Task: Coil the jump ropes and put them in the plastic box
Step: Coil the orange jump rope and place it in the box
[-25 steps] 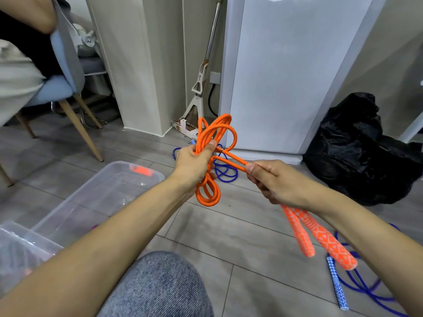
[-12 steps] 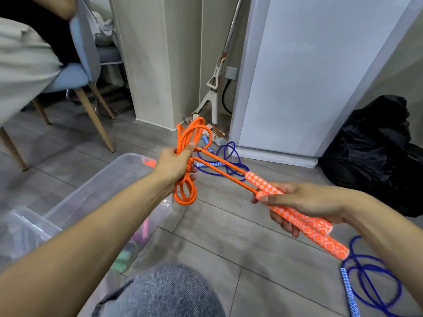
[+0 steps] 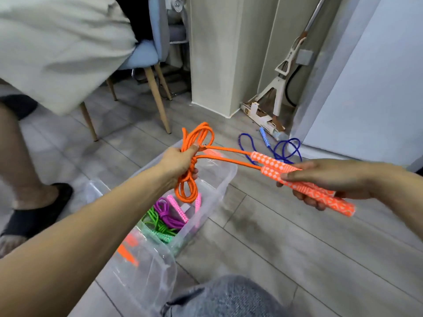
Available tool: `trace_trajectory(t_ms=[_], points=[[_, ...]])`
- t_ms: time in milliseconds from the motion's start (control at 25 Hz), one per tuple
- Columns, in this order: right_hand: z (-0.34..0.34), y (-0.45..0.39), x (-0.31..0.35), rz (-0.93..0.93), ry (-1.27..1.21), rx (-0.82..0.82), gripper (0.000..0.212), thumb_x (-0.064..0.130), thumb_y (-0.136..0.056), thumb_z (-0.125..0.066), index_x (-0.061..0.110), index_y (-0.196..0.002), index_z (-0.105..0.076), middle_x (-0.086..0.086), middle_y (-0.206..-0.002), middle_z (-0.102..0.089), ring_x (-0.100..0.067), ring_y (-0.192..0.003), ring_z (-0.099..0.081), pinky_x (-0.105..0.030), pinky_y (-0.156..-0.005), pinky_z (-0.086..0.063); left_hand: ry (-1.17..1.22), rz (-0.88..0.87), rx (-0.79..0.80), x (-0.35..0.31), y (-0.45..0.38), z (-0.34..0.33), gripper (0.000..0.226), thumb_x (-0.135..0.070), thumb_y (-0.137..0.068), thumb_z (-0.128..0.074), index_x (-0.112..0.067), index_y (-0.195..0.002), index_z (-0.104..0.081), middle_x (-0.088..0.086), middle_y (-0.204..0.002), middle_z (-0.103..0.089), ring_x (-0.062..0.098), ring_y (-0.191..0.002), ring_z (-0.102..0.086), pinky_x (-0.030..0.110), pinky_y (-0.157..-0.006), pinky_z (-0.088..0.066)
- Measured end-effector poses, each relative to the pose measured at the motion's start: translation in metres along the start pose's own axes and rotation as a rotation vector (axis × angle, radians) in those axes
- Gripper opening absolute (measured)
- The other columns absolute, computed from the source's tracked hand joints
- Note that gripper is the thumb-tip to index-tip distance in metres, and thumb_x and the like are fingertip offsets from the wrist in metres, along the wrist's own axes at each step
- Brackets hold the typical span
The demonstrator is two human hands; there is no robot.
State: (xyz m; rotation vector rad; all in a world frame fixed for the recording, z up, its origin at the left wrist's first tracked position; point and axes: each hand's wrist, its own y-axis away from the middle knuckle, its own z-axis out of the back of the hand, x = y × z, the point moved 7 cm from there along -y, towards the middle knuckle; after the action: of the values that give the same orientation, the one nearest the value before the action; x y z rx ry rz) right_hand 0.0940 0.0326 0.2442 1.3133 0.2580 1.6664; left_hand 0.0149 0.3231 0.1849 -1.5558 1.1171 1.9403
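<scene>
the left hand (image 3: pixel 180 162) is curled round a bunch of orange rope (image 3: pixel 193 156) loops, thumb pinning them, held right above the box (image 3: pixel 225 179). loops stick out over the fist and hang below it toward the box's open top. two strands run from the fist to the two orange handles (image 3: pixel 297 179), gripped side by side in the right hand (image 3: pixel 329 179), off to the right of the box. inside the box lie purple (image 3: pixel 166 212), green (image 3: pixel 158 225) and pink coiled ropes. beyond the box a blue rope (image 3: pixel 283 149) sprawls on the floor near a mop (image 3: pixel 274 94).
</scene>
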Motion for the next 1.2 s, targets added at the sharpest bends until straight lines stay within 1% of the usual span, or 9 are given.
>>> trace_trajectory(t_ms=[120,280,480,600,720,840,1000,1120,1200], points=[[-0.025,-0.049,0.026,-0.012,-0.078,-0.034,0.038,0.040,-0.099,-0.051,0.007,-0.114,-0.061,-0.009,-0.073,-0.052,-0.019,-0.053,-0.047,-0.025,-0.049,-0.040,-0.068,0.086,0.028,0.019,-0.026,0.029,0.028,-0.023,-0.099,-0.055,-0.008,-0.076,-0.052,0.012,-0.059,-0.044,0.023,-0.045,-0.048,0.027,-0.040,-0.049],[-0.065,-0.106,0.058,0.013,-0.036,-0.029,0.022,0.026,-0.099,-0.045,0.007,-0.094,-0.055,-0.012,-0.079,-0.054,-0.020,-0.057,-0.051,-0.027,-0.050,-0.043,-0.085,0.248,-0.005,0.061,-0.054,0.060,0.015,-0.008,-0.090,-0.050,-0.004,-0.076,-0.051,0.011,-0.055,-0.045,0.022,-0.042,-0.044,0.030,-0.049,-0.048],[-0.109,-0.190,0.099,0.132,0.104,0.003,0.013,0.016,-0.098,-0.049,0.011,-0.105,-0.058,-0.013,-0.092,-0.059,-0.022,-0.069,-0.063,-0.025,-0.049,-0.045,0.127,0.472,-0.111,0.115,-0.075,0.075,0.014,-0.006,-0.092,-0.050,-0.006,-0.078,-0.052,0.012,-0.060,-0.050,0.021,-0.043,-0.050,0.029,-0.043,-0.052],[-0.128,-0.231,0.121,0.240,0.238,-0.042,0.010,0.011,-0.093,-0.048,0.006,-0.096,-0.056,-0.021,-0.093,-0.066,-0.034,-0.078,-0.068,-0.042,-0.060,-0.056,0.202,0.594,-0.050,0.137,-0.084,0.063,0.015,-0.013,-0.093,-0.053,-0.009,-0.079,-0.058,0.009,-0.059,-0.062,0.023,-0.058,-0.060,0.041,-0.060,-0.054],[-0.145,-0.262,0.131,0.387,0.301,-0.075,0.016,0.029,-0.088,-0.050,0.013,-0.085,-0.053,-0.008,-0.082,-0.060,-0.022,-0.074,-0.059,-0.042,-0.072,-0.050,0.322,0.566,0.023,0.137,-0.097,0.045,0.017,-0.015,-0.096,-0.055,-0.010,-0.080,-0.060,0.008,-0.061,-0.065,0.024,-0.062,-0.066,0.046,-0.069,-0.056],[-0.156,-0.289,0.118,0.411,0.374,-0.069,0.051,0.058,-0.077,-0.046,0.018,-0.108,-0.053,-0.006,-0.108,-0.064,-0.025,-0.098,-0.062,-0.043,-0.087,-0.051,0.371,0.478,0.012,0.136,-0.111,0.036,0.012,-0.013,-0.095,-0.057,-0.011,-0.084,-0.062,0.006,-0.060,-0.065,0.022,-0.057,-0.067,0.045,-0.067,-0.060],[-0.149,-0.310,0.115,0.401,0.598,-0.092,0.054,0.054,-0.078,-0.068,0.019,-0.114,-0.047,-0.008,-0.115,-0.066,-0.031,-0.106,-0.059,-0.045,-0.088,-0.050,0.414,0.495,0.070,0.139,-0.121,0.023,0.017,-0.016,-0.099,-0.052,-0.010,-0.089,-0.065,0.012,-0.080,-0.066,0.024,-0.066,-0.066,0.052,-0.086,-0.053],[-0.149,-0.327,0.118,0.388,0.514,-0.082,0.056,0.044,-0.067,-0.077,0.020,-0.113,-0.054,-0.001,-0.107,-0.068,-0.022,-0.096,-0.064,-0.039,-0.081,-0.054,0.361,0.510,0.052,0.140,-0.128,0.029,0.015,-0.013,-0.096,-0.051,-0.007,-0.087,-0.062,0.014,-0.081,-0.063,0.025,-0.064,-0.065,0.050,-0.087,-0.054],[-0.149,-0.344,0.110,0.348,0.421,-0.126,0.054,0.046,-0.056,-0.074,0.019,-0.101,-0.062,0.002,-0.093,-0.070,-0.019,-0.084,-0.066,-0.036,-0.073,-0.055,0.279,0.513,0.070,0.147,-0.136,0.037,0.013,-0.012,-0.091,-0.050,-0.005,-0.092,-0.060,0.017,-0.090,-0.065,0.031,-0.074,-0.066,0.047,-0.088,-0.054]])
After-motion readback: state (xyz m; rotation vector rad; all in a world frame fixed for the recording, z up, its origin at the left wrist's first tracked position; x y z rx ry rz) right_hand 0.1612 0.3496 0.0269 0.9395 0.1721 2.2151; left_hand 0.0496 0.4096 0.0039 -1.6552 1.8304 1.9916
